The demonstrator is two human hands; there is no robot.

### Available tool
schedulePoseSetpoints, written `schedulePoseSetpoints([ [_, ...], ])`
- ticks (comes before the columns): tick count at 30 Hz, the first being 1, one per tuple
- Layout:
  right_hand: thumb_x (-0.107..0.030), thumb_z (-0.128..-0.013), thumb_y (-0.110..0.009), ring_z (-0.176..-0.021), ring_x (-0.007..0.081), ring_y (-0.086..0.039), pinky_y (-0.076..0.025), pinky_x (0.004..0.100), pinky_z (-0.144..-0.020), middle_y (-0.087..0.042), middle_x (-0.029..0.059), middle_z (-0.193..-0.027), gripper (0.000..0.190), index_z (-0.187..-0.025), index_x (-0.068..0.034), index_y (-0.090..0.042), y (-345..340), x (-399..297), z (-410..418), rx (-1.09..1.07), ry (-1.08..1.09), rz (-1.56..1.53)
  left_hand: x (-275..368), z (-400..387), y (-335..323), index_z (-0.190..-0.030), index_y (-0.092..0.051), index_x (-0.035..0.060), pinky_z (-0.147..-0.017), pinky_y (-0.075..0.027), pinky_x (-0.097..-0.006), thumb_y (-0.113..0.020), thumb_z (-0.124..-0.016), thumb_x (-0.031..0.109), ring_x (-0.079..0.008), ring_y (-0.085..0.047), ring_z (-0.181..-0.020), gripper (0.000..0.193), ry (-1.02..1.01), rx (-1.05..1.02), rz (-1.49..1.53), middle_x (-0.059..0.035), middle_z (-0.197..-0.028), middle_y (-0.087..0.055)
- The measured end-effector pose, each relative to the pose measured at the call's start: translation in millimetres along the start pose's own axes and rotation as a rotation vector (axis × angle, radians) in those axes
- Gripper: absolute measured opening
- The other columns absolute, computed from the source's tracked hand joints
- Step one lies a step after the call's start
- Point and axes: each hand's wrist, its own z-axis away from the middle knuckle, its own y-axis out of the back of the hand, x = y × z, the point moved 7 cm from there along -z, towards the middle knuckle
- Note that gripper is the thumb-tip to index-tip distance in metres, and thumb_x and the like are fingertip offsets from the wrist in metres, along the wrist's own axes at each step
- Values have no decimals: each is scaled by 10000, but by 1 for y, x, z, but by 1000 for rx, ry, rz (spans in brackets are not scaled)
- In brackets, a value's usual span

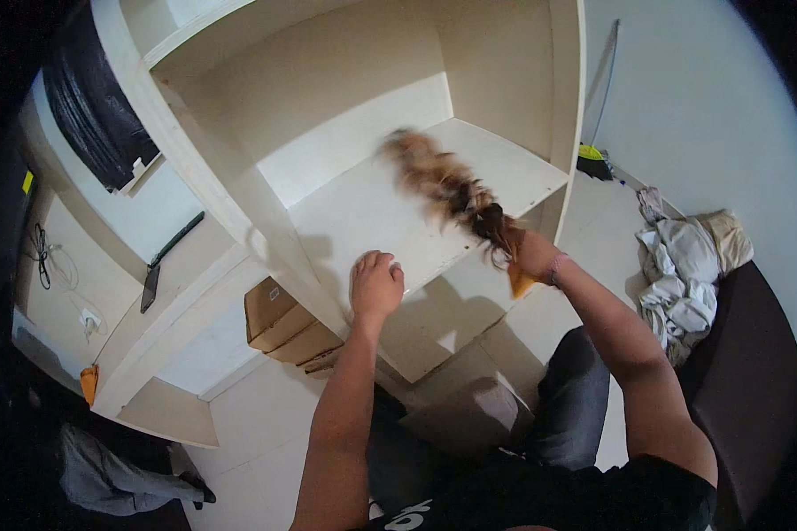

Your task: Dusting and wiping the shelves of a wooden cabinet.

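A brown feather duster (445, 179), blurred by motion, is gripped near its lower end by my right hand (534, 255), which wears a bracelet at the wrist. The duster reaches over the pale shelf board (372, 212) of an open cabinet. Something orange (520, 282), perhaps a cloth, hangs below that hand. At the front left part of the same board rests my left hand (377, 284), its fingers bent over the surface; whether it holds anything small is hidden.
Cardboard boxes (289, 325) stand left of the cabinet. Farther left, a counter (192, 265) bears a dark flat device (151, 289) and cables. Crumpled cloth (681, 272) lies on dark furniture (744, 372) at right. A broom (594, 159) leans on the wall.
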Motion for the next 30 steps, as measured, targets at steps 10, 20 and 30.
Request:
schedulePoseSetpoints([
  [10, -154, -853, -566, -972, 285, -665, -502, 391, -892, -696, 191, -1057, 406, -1241, -45, -617, 33, -23, -26, -78, 175, -215, -20, 5, 5, -1125, -659, 56, -1099, -333, -424, -554, -900, 243, -311, -484, -1247, 311, 52, 28, -1, -150, -1264, -582],
  [20, -285, -841, -602, -935, 385, -672, -535, 454, -792, -693, 192, -1008, 380, -1187, -129, -607, 158, 38, -38, 54, -142, 725, -18, 5, 7, -1123, -641, 53, -1092, -324, -436, -585, -889, 238, -301, -489, -1233, 303, 54, 33, 12, -132, -1238, -586],
  [30, -252, -922, -494, -1066, 364, -627, -526, 468, -866, -648, 156, -1167, 388, -1304, -216, -544, 300, 42, -33, 556, -209, 809, -14, 7, 20, -1071, -657, 44, -1090, -328, -447, -586, -866, 213, -305, -503, -1207, 275, 91, 55, 98, -143, -1181, -601],
])
